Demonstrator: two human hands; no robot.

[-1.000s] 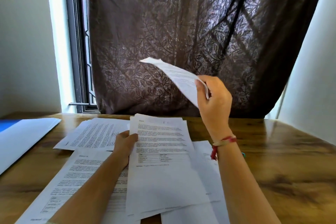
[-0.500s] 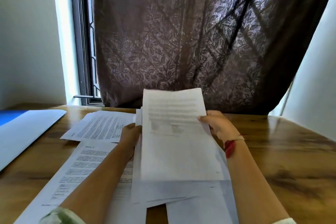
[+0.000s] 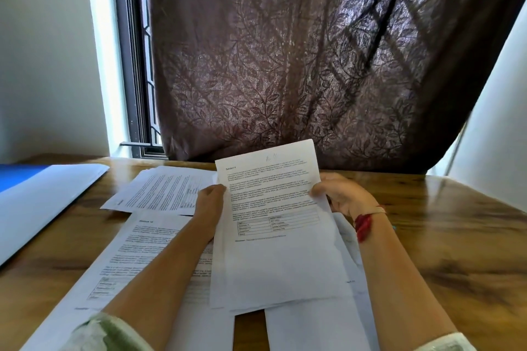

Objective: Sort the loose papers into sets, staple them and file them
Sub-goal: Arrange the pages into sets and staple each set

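I hold a small stack of printed white papers (image 3: 273, 236) raised and tilted over the wooden table (image 3: 456, 251). The top sheet shows text paragraphs and a table. My left hand (image 3: 209, 208) grips the stack's left edge. My right hand (image 3: 339, 194) pinches its right edge, thumb on the front. A second printed sheet (image 3: 159, 259) lies flat under my left forearm. Another loose pile (image 3: 162, 191) lies farther back on the left. More white sheets (image 3: 313, 328) lie beneath the held stack near the front edge.
A white and blue folder (image 3: 42, 202) lies at the table's left side. A dark patterned curtain (image 3: 285, 65) hangs behind the table, with a window frame (image 3: 131, 65) to its left. Bare wood shows on the right.
My right hand brought the sheet it held up in the air down onto the stack. Both hands now hold the stack, and its top page faces me.
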